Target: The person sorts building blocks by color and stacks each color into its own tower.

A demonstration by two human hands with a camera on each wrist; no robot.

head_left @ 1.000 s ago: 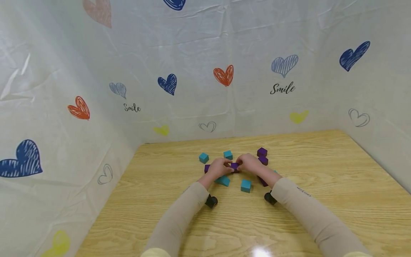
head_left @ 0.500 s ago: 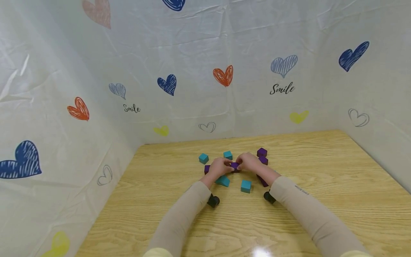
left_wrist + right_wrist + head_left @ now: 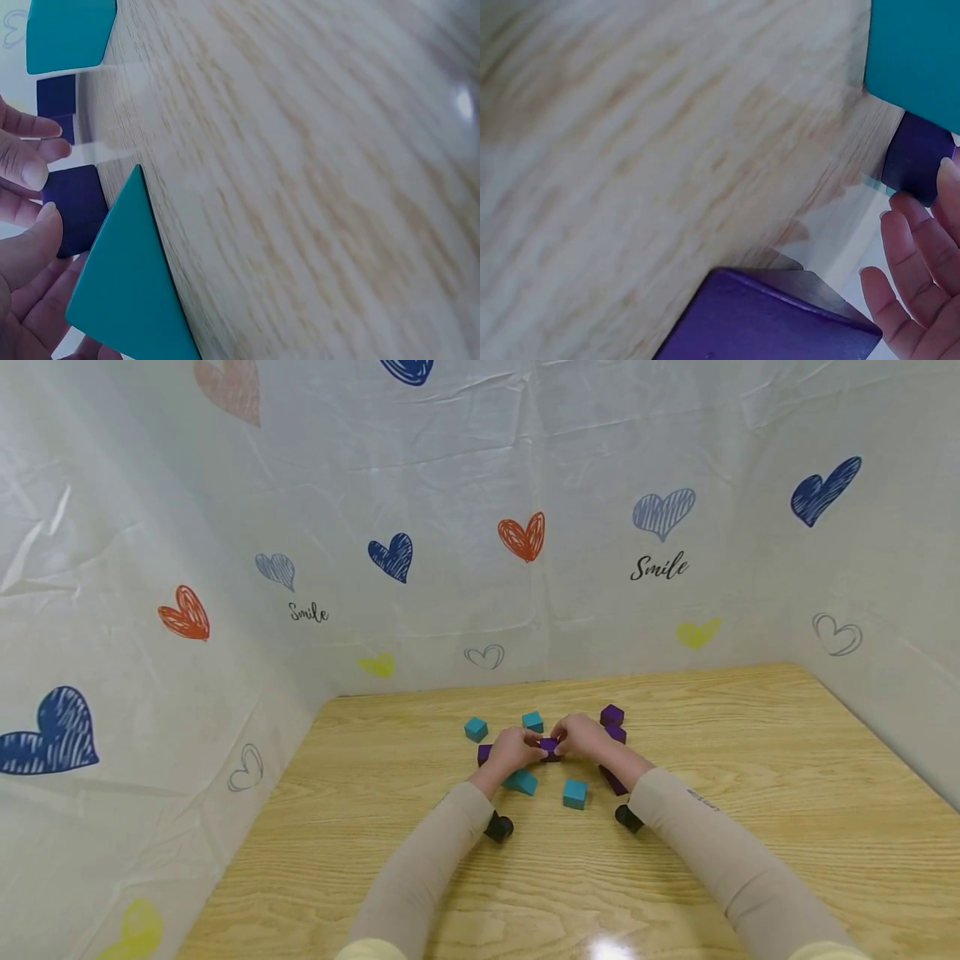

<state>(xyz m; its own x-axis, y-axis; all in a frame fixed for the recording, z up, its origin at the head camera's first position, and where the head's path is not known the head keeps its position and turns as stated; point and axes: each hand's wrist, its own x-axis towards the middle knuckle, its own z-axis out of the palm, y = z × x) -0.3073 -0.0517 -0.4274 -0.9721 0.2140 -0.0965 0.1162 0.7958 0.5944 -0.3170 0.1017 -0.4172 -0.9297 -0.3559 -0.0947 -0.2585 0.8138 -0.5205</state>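
Note:
A small purple block (image 3: 550, 747) is between both hands at the middle of the table. From its left side my left hand (image 3: 516, 749) pinches it, the thumb on the near face in the left wrist view and the fingers behind. My right hand (image 3: 583, 737) grips the same block (image 3: 916, 159) from the right, thumb and fingertips at its edge. Just in front of the left hand lies a teal triangular block (image 3: 127, 277). A teal cube (image 3: 574, 794) sits nearer the front, between the forearms.
Two teal cubes stand behind the hands, one at left (image 3: 476, 729) and one in the middle (image 3: 532, 722). A purple block (image 3: 484, 754) is left of the left wrist. Further purple blocks (image 3: 612, 716) lie right of the right hand, one (image 3: 615, 782) partly under that forearm.
Both hands keep their hold on the purple block, which has shifted very slightly away from me. The right forearm has moved a little to the left.

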